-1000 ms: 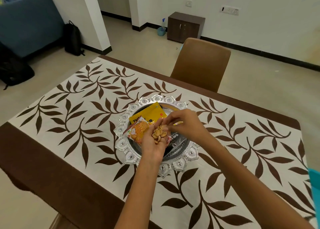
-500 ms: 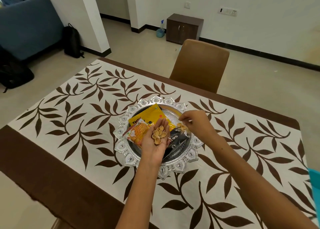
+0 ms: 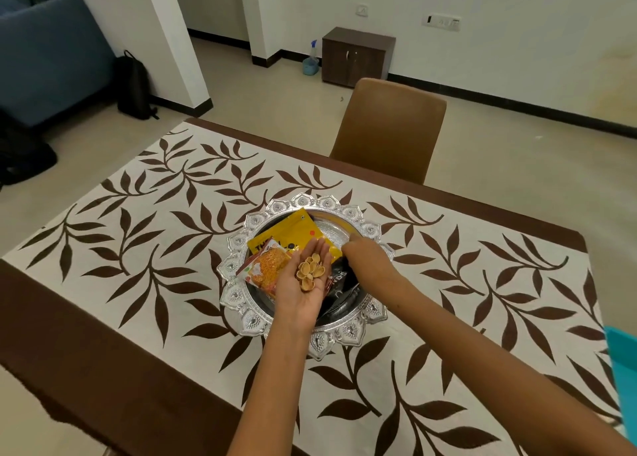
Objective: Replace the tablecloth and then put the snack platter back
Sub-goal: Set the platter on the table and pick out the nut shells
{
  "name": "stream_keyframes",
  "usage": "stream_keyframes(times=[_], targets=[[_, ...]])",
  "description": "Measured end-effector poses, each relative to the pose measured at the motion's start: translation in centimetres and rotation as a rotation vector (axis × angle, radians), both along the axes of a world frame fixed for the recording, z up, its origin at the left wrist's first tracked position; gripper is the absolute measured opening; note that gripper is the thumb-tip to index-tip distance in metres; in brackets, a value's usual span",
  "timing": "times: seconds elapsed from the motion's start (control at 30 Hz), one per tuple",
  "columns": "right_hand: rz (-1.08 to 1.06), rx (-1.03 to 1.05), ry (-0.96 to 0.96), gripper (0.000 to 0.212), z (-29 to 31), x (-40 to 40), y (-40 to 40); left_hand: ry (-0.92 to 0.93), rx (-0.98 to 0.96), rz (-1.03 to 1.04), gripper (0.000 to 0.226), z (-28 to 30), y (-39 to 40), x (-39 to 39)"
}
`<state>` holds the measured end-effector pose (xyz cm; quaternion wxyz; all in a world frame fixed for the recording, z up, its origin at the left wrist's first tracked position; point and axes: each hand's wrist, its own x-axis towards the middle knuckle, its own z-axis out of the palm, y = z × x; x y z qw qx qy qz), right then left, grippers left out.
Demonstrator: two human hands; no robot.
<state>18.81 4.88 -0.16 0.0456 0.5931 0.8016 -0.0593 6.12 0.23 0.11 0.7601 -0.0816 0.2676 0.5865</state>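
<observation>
A white tablecloth (image 3: 138, 249) with brown leaf print and a brown border covers the table. On it, mid-table, sits a silver snack platter (image 3: 303, 202) with an ornate rim. It holds a yellow packet (image 3: 293, 230), an orange snack packet (image 3: 267, 271) and a black packet (image 3: 343, 283). My left hand (image 3: 305, 295) hovers palm-up over the platter, fingers straight, carrying several nut shells (image 3: 310, 271). My right hand (image 3: 362, 254) reaches down into the platter's right side; its fingertips are hidden behind the back of the hand.
A brown chair (image 3: 389, 128) stands at the table's far side. A teal object (image 3: 624, 369) shows at the right edge. On the floor beyond are a dark cabinet (image 3: 355, 56), a spray bottle (image 3: 310, 61), a black backpack (image 3: 134, 87) and a blue sofa (image 3: 44, 49).
My right hand left the left palm and moved right and down into the platter. The left hand stayed palm-up with the shells.
</observation>
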Motion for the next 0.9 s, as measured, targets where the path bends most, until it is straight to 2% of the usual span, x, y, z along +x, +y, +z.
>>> stream_keyframes(times=[0.23,0.33,0.43,0.53,0.63,0.77,0.9], targets=[[-0.092,0.004,0.194,0.016,0.8,0.4,0.8,0.017,-0.005,-0.015,0.048,-0.4,0.0,0.3],[-0.128,-0.014,0.391,0.015,2.1,1.0,0.9,0.043,-0.007,-0.009,0.048,-0.2,-0.1,0.4],[-0.135,-0.048,0.664,0.004,4.5,1.3,0.7,0.075,-0.024,-0.002,0.047,0.0,-0.1,0.6],[-0.046,-0.15,0.86,0.008,6.8,0.7,-0.4,0.094,-0.038,-0.005,0.033,0.3,-0.1,0.9],[0.063,-0.233,0.827,0.012,7.5,-0.3,-1.3,0.123,-0.047,-0.023,0.024,0.5,0.1,1.1],[0.077,-0.189,0.737,0.017,7.2,-0.7,-1.4,0.122,-0.055,-0.007,0.027,0.6,0.3,1.3],[0.028,-0.131,0.817,0.018,7.1,0.0,-0.8,0.019,-0.048,0.015,0.03,0.5,0.5,1.1]])
